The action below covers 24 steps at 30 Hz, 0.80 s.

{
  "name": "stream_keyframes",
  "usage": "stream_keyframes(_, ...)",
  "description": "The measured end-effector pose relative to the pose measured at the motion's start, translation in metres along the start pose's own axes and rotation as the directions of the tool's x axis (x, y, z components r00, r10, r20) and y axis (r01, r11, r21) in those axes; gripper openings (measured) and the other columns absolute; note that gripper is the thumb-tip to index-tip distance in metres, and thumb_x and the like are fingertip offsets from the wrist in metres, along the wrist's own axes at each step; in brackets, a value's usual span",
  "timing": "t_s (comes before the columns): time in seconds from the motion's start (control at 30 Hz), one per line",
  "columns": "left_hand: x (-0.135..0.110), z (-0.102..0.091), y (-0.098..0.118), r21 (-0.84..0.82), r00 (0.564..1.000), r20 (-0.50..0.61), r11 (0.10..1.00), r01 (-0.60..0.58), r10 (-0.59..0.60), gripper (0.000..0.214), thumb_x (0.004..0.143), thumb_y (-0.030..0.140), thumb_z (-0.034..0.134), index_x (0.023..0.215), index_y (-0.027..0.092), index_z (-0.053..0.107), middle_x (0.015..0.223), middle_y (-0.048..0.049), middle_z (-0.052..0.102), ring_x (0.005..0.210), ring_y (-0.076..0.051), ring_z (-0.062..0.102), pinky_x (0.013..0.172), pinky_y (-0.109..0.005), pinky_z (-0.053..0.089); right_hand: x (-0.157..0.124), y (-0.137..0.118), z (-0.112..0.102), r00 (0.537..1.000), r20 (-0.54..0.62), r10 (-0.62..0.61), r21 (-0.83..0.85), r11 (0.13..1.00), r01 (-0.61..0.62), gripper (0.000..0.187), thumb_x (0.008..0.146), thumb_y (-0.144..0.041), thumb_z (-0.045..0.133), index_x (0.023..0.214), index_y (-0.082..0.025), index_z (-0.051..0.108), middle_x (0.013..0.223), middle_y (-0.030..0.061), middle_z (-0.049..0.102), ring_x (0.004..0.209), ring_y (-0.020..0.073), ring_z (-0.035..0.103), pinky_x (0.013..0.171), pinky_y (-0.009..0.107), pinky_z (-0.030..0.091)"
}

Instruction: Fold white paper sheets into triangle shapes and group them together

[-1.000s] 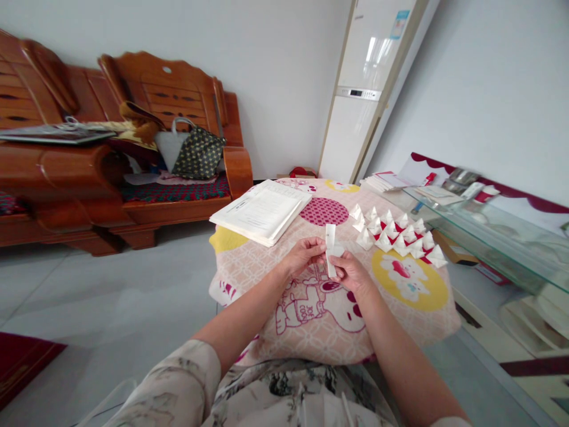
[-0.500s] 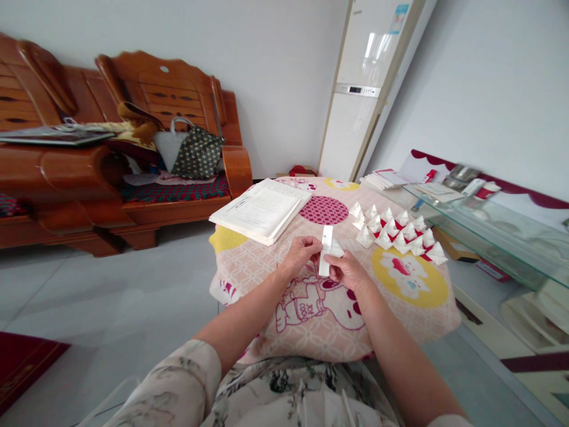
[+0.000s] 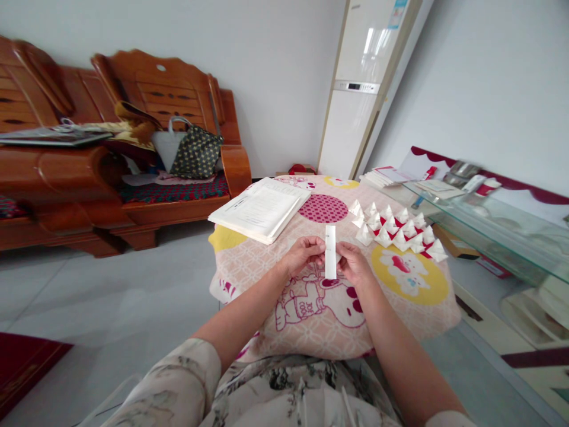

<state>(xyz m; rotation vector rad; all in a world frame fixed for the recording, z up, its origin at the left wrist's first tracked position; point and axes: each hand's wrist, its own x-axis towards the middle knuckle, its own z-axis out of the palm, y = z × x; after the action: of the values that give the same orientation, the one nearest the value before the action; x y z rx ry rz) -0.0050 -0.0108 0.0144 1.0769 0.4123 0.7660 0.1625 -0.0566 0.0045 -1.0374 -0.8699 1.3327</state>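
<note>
We pinch a narrow white paper strip upright between our left hand and right hand, its long axis vertical, above the bench.

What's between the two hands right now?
A narrow white paper strip, held upright, pinched by left hand and right hand; head view shows it.

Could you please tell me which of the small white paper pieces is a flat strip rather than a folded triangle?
The paper strip pinched upright between the left hand and right hand; the folded triangles lie clustered on the tablecloth.
</note>
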Motion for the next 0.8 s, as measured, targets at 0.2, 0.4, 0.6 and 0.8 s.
stream_keyframes(0.2, 0.0032, -0.0007, -0.0036, 0.062, 0.986, -0.116, 0.991, -0.117, 0.124, 0.035, 0.065, 0.034, 0.086, 0.079, 0.013, 0.062, 0.066, 0.0005, 0.065, 0.053, -0.008, 0.057, 0.054, -0.02, 0.046, -0.0006, 0.0006, 0.0008, 0.996, -0.065, -0.057, -0.023, 0.998, 0.055, 0.032, 0.063, -0.044, 0.084, 0.065, -0.018, 0.064, 0.049, -0.003, 0.059, 0.034, 0.0075, 0.045, 0.032, 0.019, 0.029)
stream_keyframes(0.4, 0.0088, -0.0071, -0.0079, 0.115, 0.964, -0.155, 0.974, -0.197, 0.214, 0.033, 0.064, 0.029, 0.085, 0.078, 0.014, 0.059, 0.065, 0.0041, 0.059, 0.052, -0.006, 0.051, 0.052, -0.019, 0.041, -0.0025, 0.0004, 0.0037, 0.988, -0.093, -0.12, -0.114, 0.987, 0.109, 0.032, 0.068, -0.044, 0.081, 0.064, -0.018, 0.064, 0.046, -0.0032, 0.057, 0.035, 0.0085, 0.046, 0.033, 0.02, 0.027)
stream_keyframes(0.6, 0.007, -0.0059, -0.0074, -0.031, 0.984, -0.116, 0.99, -0.137, 0.133, 0.035, 0.065, 0.03, 0.088, 0.08, 0.014, 0.06, 0.07, 0.0025, 0.062, 0.057, -0.006, 0.054, 0.052, -0.017, 0.04, -0.0004, 0.0034, 0.0017, 0.994, -0.057, -0.093, -0.033, 0.995, 0.092, 0.031, 0.067, -0.043, 0.083, 0.068, -0.018, 0.065, 0.054, -0.0023, 0.062, 0.037, 0.0078, 0.047, 0.034, 0.02, 0.029)
stream_keyframes(0.8, 0.0063, -0.0017, -0.0063, -0.089, 0.988, -0.095, 0.987, -0.13, 0.122, 0.033, 0.065, 0.029, 0.088, 0.079, 0.015, 0.062, 0.073, 0.0018, 0.063, 0.062, -0.008, 0.058, 0.058, -0.019, 0.046, 0.0003, 0.0035, 0.0035, 0.999, -0.001, -0.055, 0.035, 0.998, 0.055, 0.033, 0.066, -0.043, 0.084, 0.064, -0.018, 0.063, 0.05, -0.0038, 0.058, 0.037, 0.0071, 0.044, 0.034, 0.019, 0.03)
